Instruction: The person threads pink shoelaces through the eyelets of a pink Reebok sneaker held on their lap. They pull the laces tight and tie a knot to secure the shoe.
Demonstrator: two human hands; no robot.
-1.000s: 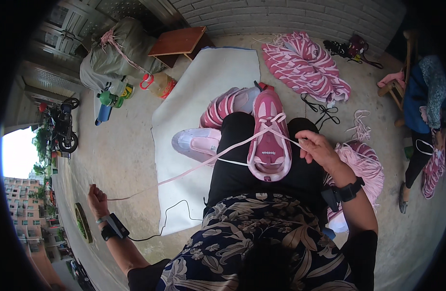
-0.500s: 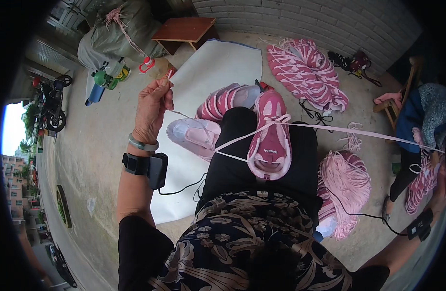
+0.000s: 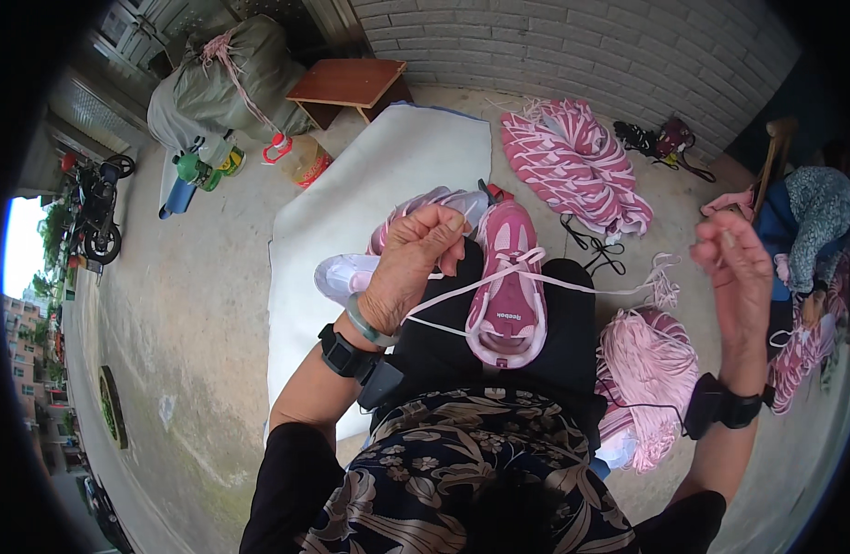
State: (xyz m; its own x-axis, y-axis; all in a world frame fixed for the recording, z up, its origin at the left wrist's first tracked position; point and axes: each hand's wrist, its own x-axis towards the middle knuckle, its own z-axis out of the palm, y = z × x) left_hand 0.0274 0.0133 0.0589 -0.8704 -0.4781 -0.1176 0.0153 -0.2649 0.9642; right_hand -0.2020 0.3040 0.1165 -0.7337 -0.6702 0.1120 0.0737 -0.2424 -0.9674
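A pink shoe upper [image 3: 507, 294] lies across my black-trousered thighs, its round opening towards me. Pale pink shoelace [image 3: 572, 283] crosses its front, with one length trailing right over my thigh and another looping left. My left hand [image 3: 417, 249] is closed in a pinch on a shoelace, whose pale tip pokes up past the fingers. Raised to the right, apart from the shoe, my right hand [image 3: 734, 254] has curled fingers smeared by motion; I see no lace reaching it. Another pale-lined upper [image 3: 343, 278] sits partly behind my left hand.
A bundle of pink laces [image 3: 651, 349] lies right of my thigh. Laced uppers [image 3: 572, 157] are heaped beyond, near a brick wall. Left stand a wooden stool [image 3: 347, 83], bottles [image 3: 300, 162] and a large sack [image 3: 245, 74]. Another person [image 3: 820, 208] is at the far right.
My left hand has moved right and down, towards the shoe. My right hand has come in from the far right, and the lace that stretched tautly that way now hangs slack.
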